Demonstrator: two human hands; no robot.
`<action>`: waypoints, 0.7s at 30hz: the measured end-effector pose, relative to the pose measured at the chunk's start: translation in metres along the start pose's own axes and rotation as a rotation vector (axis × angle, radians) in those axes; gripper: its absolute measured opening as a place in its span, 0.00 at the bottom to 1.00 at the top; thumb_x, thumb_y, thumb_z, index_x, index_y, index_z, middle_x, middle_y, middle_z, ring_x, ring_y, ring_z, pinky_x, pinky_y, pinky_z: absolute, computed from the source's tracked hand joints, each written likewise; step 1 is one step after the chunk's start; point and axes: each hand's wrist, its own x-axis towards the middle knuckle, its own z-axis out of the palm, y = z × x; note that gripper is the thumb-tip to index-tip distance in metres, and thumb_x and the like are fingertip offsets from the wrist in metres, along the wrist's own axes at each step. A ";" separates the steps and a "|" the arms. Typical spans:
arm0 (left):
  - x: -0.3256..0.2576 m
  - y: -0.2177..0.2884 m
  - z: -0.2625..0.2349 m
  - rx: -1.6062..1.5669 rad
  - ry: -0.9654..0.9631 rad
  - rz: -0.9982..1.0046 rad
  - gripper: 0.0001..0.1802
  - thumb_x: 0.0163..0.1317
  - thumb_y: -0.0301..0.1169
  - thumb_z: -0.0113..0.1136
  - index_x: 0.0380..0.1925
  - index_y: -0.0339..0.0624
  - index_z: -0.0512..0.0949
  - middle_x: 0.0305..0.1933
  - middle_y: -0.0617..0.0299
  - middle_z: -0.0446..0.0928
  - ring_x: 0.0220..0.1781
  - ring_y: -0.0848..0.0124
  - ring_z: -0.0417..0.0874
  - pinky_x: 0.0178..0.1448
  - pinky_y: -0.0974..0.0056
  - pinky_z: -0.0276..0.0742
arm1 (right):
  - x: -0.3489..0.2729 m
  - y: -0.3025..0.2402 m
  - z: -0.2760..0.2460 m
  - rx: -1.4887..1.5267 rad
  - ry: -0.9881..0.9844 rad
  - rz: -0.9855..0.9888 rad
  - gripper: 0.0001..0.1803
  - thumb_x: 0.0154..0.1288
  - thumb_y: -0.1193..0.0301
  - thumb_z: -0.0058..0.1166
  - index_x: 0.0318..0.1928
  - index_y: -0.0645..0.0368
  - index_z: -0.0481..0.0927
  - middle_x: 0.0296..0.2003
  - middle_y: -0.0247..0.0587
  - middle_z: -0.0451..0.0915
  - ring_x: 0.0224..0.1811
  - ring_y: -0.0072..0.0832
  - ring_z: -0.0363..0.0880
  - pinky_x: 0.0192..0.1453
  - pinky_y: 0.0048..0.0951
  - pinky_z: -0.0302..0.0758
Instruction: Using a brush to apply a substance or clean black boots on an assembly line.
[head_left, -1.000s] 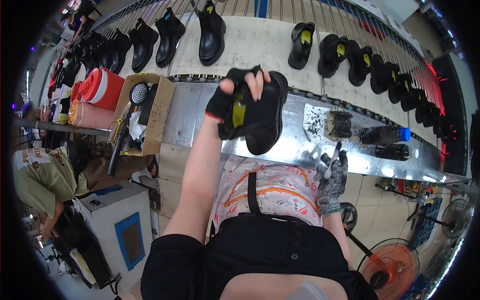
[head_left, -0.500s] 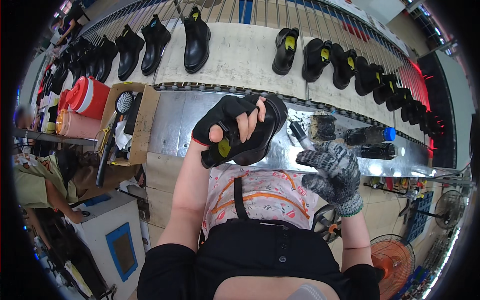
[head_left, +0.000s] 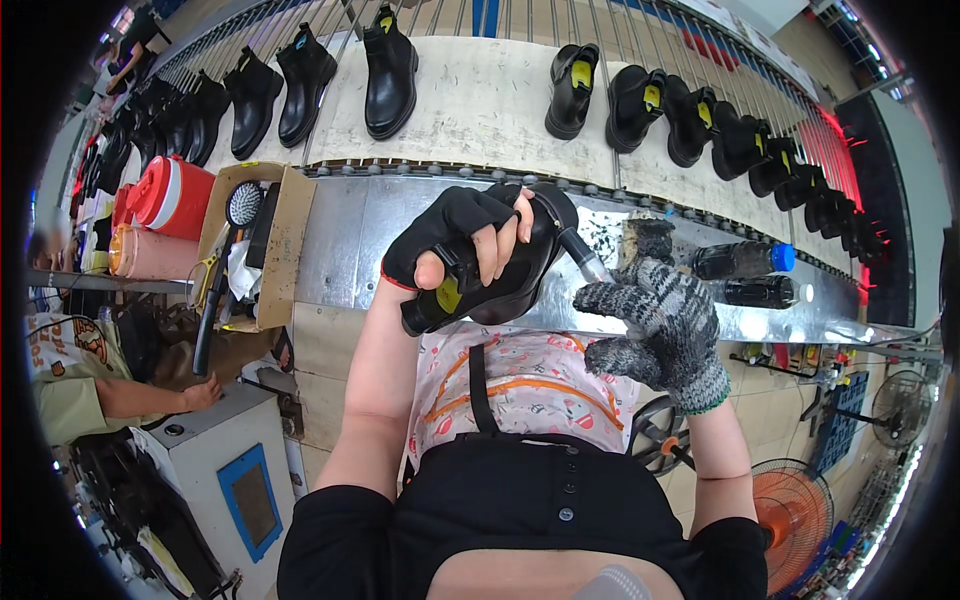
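My left hand [head_left: 462,238], in a black fingerless glove, grips a black ankle boot [head_left: 518,278] by its upper and holds it tilted over the bench's near edge. Yellow lining shows at the boot's opening. A grey knitted glove covers my right hand [head_left: 662,322], whose fingers close on a slim applicator [head_left: 590,262] with a pale, clear-looking body and a black front part. That black end meets the edge of the boot near its sole; whether it touches or just overlaps in view is hard to tell.
A metal bench [head_left: 345,245] carries a black-stained block [head_left: 648,240] and two bottles of dark liquid [head_left: 735,261]. Beyond runs a conveyor [head_left: 480,100] with rows of black boots [head_left: 390,80]. To the left stand a cardboard box [head_left: 290,235] of brushes, a red jug [head_left: 172,198] and a co-worker's arm [head_left: 150,397].
My right hand has shifted left, bringing the applicator's black end up to the boot. The boot stays nearly in place. At the left, the co-worker's arm has moved.
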 end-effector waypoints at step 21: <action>-0.026 -0.014 -0.072 -0.054 -0.037 0.197 0.42 0.45 0.77 0.42 0.15 0.45 0.74 0.21 0.66 0.73 0.44 0.66 0.66 0.61 0.59 0.51 | 0.018 0.016 0.077 0.000 0.180 -0.122 0.14 0.48 0.59 0.55 0.38 0.37 0.82 0.31 0.30 0.72 0.32 0.28 0.73 0.32 0.33 0.67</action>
